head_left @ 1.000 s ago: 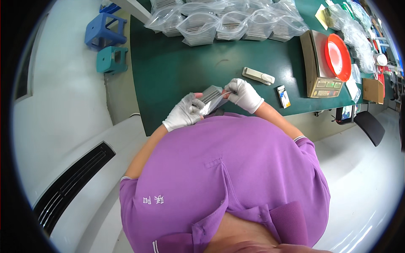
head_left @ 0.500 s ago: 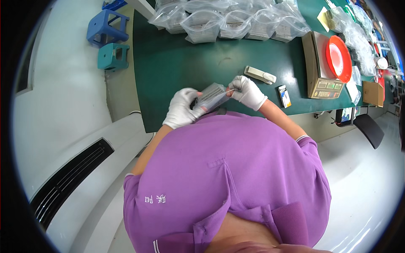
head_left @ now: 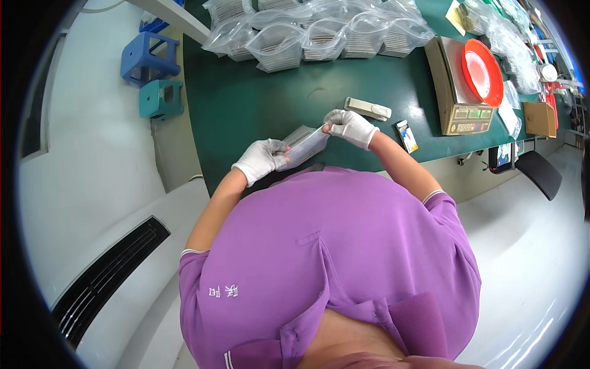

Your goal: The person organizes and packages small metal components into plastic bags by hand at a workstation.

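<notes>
Between my hands, close to the table's front edge, is a clear plastic bag (head_left: 304, 147) with a stack of thin greyish pieces inside. My left hand (head_left: 260, 161), in a white glove with bare fingertips, grips the filled end. At the bag's other end my right hand (head_left: 351, 128), gloved the same way, pinches the plastic edge between thumb and fingers. Just beyond the right hand lies a cream-coloured stapler (head_left: 367, 109). To its right rests a small white, yellow and blue box (head_left: 407, 136).
Several filled clear zip bags (head_left: 276, 47) stand in rows at the back of the green table (head_left: 258, 101). On the right sits a weighing scale (head_left: 458, 117) with a red dish (head_left: 482, 72). Stools (head_left: 161, 99) stand left, a black chair (head_left: 538, 181) right.
The bag has turned slightly and shows more of its flat side. My left hand has shifted its grip toward the bag's end; the right still pinches the plastic. The view has shifted a little.
</notes>
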Demonstrator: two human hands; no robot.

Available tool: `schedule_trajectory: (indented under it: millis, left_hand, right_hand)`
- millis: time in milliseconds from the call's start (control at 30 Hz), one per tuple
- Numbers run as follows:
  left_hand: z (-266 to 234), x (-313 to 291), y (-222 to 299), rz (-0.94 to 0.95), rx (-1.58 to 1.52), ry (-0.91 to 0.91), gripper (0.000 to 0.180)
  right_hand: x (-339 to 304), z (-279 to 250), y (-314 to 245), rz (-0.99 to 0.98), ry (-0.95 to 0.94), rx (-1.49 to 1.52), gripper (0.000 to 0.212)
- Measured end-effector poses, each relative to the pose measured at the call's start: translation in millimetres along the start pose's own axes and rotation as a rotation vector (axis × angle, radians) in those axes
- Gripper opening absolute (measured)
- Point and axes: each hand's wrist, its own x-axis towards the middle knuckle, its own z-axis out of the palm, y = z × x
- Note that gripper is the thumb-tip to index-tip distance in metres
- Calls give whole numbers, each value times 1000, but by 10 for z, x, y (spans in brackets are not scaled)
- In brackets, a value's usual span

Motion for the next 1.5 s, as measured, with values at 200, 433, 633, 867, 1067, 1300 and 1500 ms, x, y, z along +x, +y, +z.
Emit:
schedule_trajectory:
  millis: [200, 433, 633, 867, 1067, 1300, 1500]
  left_hand:
    - [200, 114, 301, 64, 196, 65, 37]
    - [87, 244, 111, -50, 3, -45, 38]
    - [183, 183, 180, 44, 177, 19, 34]
    - [229, 142, 251, 30, 168, 79, 31]
    - [242, 162, 187, 74, 176, 113, 32]
    - [216, 185, 138, 47, 15, 83, 33]
    - [221, 207, 90, 60, -48, 78, 33]
  right_hand:
    - [29, 9, -46, -8, 41, 59, 28]
    - [-162, -555, -232, 252, 383, -1113, 43]
    - [-75, -505, 117, 218, 444, -856, 38]
    - [110, 116, -891, -231, 335, 189, 54]
    - [238, 317, -962, -196, 144, -179, 51]
    - [199, 219, -736, -82, 215, -211, 50]
    - [238, 344, -712, -132, 200, -287, 53]
